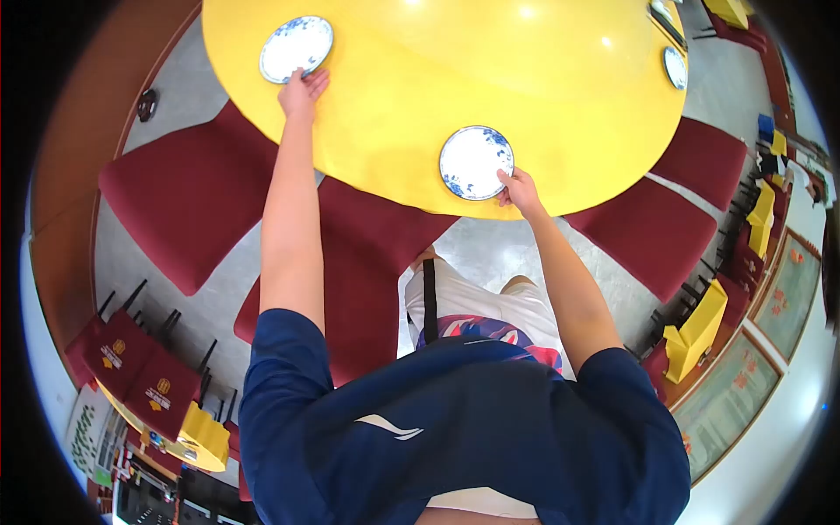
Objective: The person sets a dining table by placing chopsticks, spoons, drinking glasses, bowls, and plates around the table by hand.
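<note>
Two white plates with blue floral rims are on the yellow round table (394, 105). At the upper left, my left hand (303, 93) reaches to the near edge of one plate (296, 49), its thumb on the rim and its other fingers apart beside it. The second plate (472, 162) is near the table's front edge. My right hand (518, 191) grips this plate at its lower right rim, thumb on top and fingers at the edge and below.
Dark red chairs (197, 192) (652, 232) surround the table's near side. Another blue-patterned plate (674, 68) lies at the table's right edge, with dark utensils (668, 26) above it. More yellow-covered tables (696, 332) stand farther off.
</note>
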The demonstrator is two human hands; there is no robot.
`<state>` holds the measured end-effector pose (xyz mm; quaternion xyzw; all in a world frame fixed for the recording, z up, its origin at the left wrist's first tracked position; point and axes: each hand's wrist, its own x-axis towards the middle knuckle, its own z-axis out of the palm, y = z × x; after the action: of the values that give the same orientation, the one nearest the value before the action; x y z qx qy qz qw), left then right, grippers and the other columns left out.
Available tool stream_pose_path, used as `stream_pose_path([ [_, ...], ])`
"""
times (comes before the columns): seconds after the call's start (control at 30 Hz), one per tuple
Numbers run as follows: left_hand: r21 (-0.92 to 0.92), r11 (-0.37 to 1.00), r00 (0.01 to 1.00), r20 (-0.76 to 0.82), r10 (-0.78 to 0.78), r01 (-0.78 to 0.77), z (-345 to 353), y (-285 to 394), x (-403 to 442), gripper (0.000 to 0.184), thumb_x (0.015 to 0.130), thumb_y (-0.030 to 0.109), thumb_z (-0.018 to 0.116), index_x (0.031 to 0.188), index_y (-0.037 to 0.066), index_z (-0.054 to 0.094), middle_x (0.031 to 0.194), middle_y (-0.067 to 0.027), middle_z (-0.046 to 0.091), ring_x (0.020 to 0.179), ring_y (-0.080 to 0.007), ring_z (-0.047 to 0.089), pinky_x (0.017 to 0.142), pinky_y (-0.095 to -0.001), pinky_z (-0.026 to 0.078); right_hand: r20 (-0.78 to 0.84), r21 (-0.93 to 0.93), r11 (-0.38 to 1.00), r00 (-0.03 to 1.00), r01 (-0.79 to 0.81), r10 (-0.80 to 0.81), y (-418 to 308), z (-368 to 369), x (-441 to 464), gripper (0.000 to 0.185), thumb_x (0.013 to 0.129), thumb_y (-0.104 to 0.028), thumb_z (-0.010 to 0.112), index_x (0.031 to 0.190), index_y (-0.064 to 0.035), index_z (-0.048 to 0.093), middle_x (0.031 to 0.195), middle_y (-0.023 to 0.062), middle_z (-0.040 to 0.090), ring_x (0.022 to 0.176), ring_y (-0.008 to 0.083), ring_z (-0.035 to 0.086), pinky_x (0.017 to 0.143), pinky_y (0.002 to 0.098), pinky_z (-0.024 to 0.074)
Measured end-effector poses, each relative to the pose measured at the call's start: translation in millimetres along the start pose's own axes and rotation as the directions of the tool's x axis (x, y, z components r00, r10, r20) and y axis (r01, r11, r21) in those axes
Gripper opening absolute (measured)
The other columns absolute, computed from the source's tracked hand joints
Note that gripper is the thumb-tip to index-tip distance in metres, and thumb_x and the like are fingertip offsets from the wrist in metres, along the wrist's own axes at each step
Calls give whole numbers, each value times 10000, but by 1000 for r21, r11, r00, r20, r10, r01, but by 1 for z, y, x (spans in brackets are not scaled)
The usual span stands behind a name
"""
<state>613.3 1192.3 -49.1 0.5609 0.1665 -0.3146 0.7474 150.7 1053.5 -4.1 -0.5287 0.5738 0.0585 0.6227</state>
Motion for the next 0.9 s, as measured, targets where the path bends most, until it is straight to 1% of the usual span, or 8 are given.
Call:
stream_pose_path([
  [0.1, -17, 995, 995, 31, 98, -98, -14, -10, -16, 229, 882, 57, 534, 907, -167, 495, 845, -175, 584, 848, -354, 670, 735, -414, 600, -1, 46, 998, 999, 40, -40, 6, 1, -6, 278, 931, -284, 569, 935, -7, 595, 593, 40, 568, 430, 115, 524, 419, 237, 413],
  [0.23, 207, 950, 973, 43, 228, -232, -35, -27, -72, 241, 857, 32, 545, 969, -181, 539, 932, -184, 603, 858, -279, 656, 738, -417, 600, 14, 133, 981, 989, 143, -146, 13, 7, -22, 255, 950, -235, 535, 958, 14, 590, 577, 31, 534, 420, 99, 475, 397, 239, 388],
  [0.37, 122, 967, 963, 178, 201, -224, -26, -61, -190, 267, 861, 68, 534, 1004, -156, 561, 1003, -185, 617, 845, -272, 654, 714, -395, 590, -4, 138, 978, 987, 157, -158, 13, -39, -67, 265, 959, -245, 506, 944, 9, 582, 592, 34, 536, 430, 91, 471, 387, 241, 387],
  [0.43, -74, 966, 959, 121, 257, -249, -10, -91, -236, 302, 858, 87, 529, 1046, -149, 546, 1004, -179, 619, 833, -285, 658, 678, -402, 577, -12, 163, 963, 977, 213, -214, 15, -74, -106, 264, 959, -244, 497, 943, 6, 579, 600, 37, 542, 436, 89, 476, 388, 245, 401],
  [0.57, 3, 988, 925, 351, 143, -154, 26, -110, -364, 334, 860, 117, 517, 1081, -133, 528, 995, -172, 626, 885, -259, 643, 603, -392, 545, -23, 353, 915, 979, 198, -203, 41, -142, -184, 260, 967, -262, 472, 976, -15, 556, 583, 7, 500, 418, 66, 421, 371, 223, 328],
  [0.63, -11, 988, 913, 381, 147, -154, 39, -137, -421, 314, 847, 117, 540, 1054, -119, 549, 998, -159, 636, 903, -242, 643, 650, -374, 546, -63, 421, 868, 963, 263, -262, 56, -194, -221, 249, 965, -260, 471, 972, -26, 559, 591, -5, 503, 417, 56, 412, 367, 212, 307],
  [0.77, 14, 1000, 898, 440, 10, -18, 83, -205, -527, 383, 833, 160, 558, 1138, -72, 539, 1135, -123, 621, 1069, -246, 603, 933, -387, 471, -64, 494, 802, 934, 335, -351, 110, -303, -265, 255, 957, -272, 481, 1001, -37, 569, 627, -15, 534, 436, 39, 426, 373, 203, 301],
  [0.9, 110, 989, 811, 566, -146, 100, 160, -296, -616, 377, 884, 200, 562, 1140, -76, 549, 1130, -132, 621, 1064, -230, 607, 899, -357, 484, -312, 686, 612, 919, 394, -242, 181, -395, -306, 283, 961, -287, 488, 1075, -43, 574, 702, -27, 580, 495, 24, 488, 380, 187, 323],
])
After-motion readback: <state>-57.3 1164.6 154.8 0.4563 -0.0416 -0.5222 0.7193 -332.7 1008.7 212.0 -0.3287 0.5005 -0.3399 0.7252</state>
